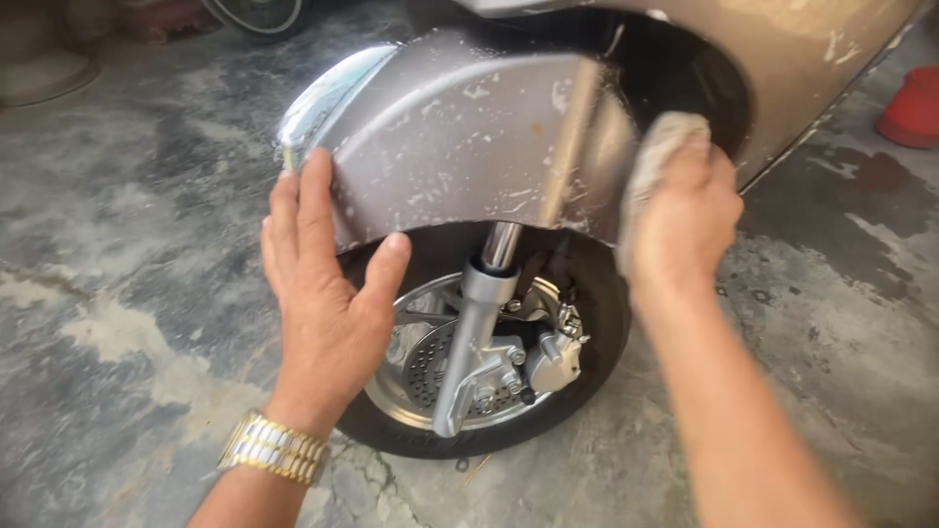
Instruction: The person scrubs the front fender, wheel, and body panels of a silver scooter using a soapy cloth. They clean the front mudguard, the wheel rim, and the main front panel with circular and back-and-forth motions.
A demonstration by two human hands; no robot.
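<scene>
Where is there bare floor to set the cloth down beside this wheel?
Bare wet concrete lies left of the left hand, and more lies right of the tire towards the red object. It is crowded at the fender, where the right hand presses the cloth.

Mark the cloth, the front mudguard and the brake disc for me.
cloth (653,156), head view, upper fold above the right hand.
front mudguard (460,137), head view, soapy side panel.
brake disc (423,367), head view, drilled face left of fork.

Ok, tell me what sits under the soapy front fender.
Under the fender: black tyre, silver fork leg, brake disc and caliper. The tyre's top is hidden.
</scene>
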